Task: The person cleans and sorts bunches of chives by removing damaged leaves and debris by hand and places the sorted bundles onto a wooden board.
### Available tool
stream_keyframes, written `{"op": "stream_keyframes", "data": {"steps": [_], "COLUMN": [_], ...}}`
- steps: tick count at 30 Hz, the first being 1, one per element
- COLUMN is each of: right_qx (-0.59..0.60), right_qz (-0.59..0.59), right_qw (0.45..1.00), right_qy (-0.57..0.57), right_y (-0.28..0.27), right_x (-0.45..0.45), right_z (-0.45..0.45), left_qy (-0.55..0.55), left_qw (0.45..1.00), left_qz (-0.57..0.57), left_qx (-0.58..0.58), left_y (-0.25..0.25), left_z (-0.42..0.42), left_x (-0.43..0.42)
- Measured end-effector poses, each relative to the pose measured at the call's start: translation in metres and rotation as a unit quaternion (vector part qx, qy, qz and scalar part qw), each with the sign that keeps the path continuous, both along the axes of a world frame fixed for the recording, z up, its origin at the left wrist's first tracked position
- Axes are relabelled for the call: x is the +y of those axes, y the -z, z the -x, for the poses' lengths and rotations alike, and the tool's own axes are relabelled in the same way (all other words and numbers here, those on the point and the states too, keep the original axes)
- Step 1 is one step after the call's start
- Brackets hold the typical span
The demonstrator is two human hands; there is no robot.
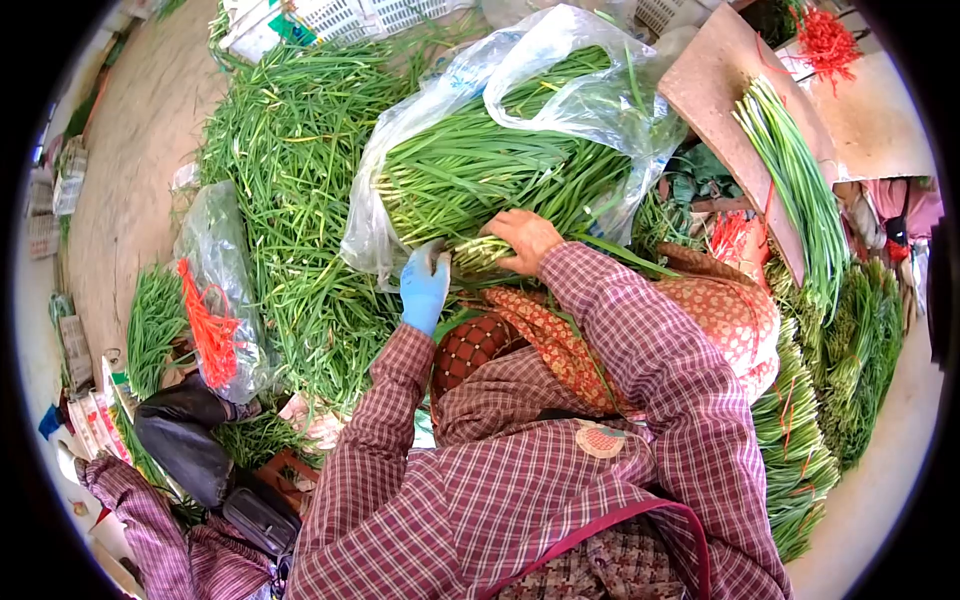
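My left hand (425, 290), in a blue glove with dark, soiled fingertips, pinches at the pale cut ends of a small bunch of chives (477, 253). My bare right hand (524, 240) curls over the same bunch from the right, its fingers closed on the stems. Directly beyond both hands, a clear plastic bag (365, 215) lies with its mouth toward me. Inside it is a thick heap of long green chives (490, 165), stem ends to the left. Where the bunch's leaves run under my right hand and sleeve, they are partly hidden.
Loose chives (300, 200) spread across the ground at left. Red ties (208, 325) lie on another plastic bag (235, 260). On a tilted board (715, 75) rests a bundle (785, 165); tied bundles (790, 440) stack at right. Another person's knee (185, 440) is lower left.
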State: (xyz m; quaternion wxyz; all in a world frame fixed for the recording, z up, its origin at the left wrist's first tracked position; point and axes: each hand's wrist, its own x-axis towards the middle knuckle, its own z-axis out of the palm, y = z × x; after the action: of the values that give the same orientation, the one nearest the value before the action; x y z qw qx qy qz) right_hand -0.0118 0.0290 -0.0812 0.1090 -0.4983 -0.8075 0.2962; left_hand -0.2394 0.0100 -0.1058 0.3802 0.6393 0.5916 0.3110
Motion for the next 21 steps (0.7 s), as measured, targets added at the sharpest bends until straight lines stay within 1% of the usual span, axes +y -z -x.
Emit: {"op": "stream_keyframes", "data": {"steps": [2, 3, 4, 5, 6, 7, 8, 9, 11, 12, 13, 14, 15, 16, 17, 18, 19, 20, 21], "right_qx": [0.007, 0.01, 0.011, 0.002, -0.007, -0.019, -0.018, -0.03, -0.062, -0.06, -0.069, -0.079, -0.077, -0.076, -0.082, -0.086, -0.082, -0.099, -0.099], "right_qz": [-0.061, -0.058, -0.057, -0.073, -0.09, -0.074, -0.074, -0.075, -0.083, -0.085, -0.088, -0.09, -0.101, -0.101, -0.121, -0.142, -0.151, -0.173, -0.176], "right_qw": [0.997, 0.997, 0.997, 0.996, 0.994, 0.995, 0.995, 0.995, 0.993, 0.993, 0.992, 0.991, 0.99, 0.99, 0.988, 0.985, 0.983, 0.976, 0.973], "right_qy": [-0.042, -0.05, -0.047, -0.053, -0.06, -0.06, -0.06, -0.053, -0.05, -0.049, -0.053, -0.056, -0.058, -0.056, -0.055, -0.054, -0.06, -0.088, -0.111], "right_y": [0.003, 0.005, 0.006, 0.007, 0.007, 0.007, 0.006, 0.007, 0.007, 0.01, 0.012, 0.012, 0.012, 0.011, 0.01, 0.01, 0.011, 0.012, 0.015], "right_x": [-0.004, -0.005, -0.007, -0.009, -0.009, -0.012, -0.013, -0.015, -0.016, -0.017, -0.018, -0.018, -0.019, -0.019, -0.018, -0.018, -0.017, -0.017, -0.018], "right_z": [-0.002, -0.002, -0.002, -0.001, 0.001, 0.002, 0.005, 0.007, 0.011, 0.012, 0.013, 0.013, 0.012, 0.012, 0.012, 0.012, 0.012, 0.008, 0.0], "left_qy": [0.012, -0.002, 0.001, -0.023, -0.054, -0.104, -0.105, -0.089, -0.05, -0.039, -0.013, 0.014, 0.074, 0.076, 0.047, 0.016, -0.003, 0.11, 0.05], "left_qw": [0.989, 0.992, 0.992, 0.989, 0.963, 0.914, 0.915, 0.963, 0.941, 0.928, 0.975, 0.994, 0.961, 0.96, 0.941, 0.91, 0.888, 0.956, 0.946], "left_qz": [-0.009, 0.033, 0.034, 0.141, 0.26, 0.369, 0.368, 0.244, 0.326, 0.37, 0.218, 0.06, 0.241, 0.241, 0.33, 0.415, 0.443, 0.27, 0.315], "left_qx": [0.148, 0.12, 0.122, 0.046, -0.051, -0.13, -0.129, -0.073, -0.076, -0.022, 0.033, 0.087, 0.116, 0.117, 0.068, 0.018, -0.121, 0.011, -0.059], "left_y": [0.002, 0.014, 0.029, 0.043, 0.022, -0.003, 0.025, 0.02, 0.004, 0.003, 0.047, 0.092, 0.06, 0.029, 0.002, -0.013, -0.019, 0.01, -0.004], "left_z": [-0.005, -0.004, -0.001, 0.003, -0.003, -0.01, -0.005, -0.011, -0.009, -0.012, -0.003, 0.004, -0.001, -0.007, -0.016, -0.024, -0.03, -0.026, -0.035], "left_x": [0.004, 0.005, 0.007, 0.009, 0.012, 0.015, 0.017, 0.024, 0.025, 0.03, 0.026, 0.023, 0.032, 0.034, 0.033, 0.028, 0.015, 0.001, -0.011]}}
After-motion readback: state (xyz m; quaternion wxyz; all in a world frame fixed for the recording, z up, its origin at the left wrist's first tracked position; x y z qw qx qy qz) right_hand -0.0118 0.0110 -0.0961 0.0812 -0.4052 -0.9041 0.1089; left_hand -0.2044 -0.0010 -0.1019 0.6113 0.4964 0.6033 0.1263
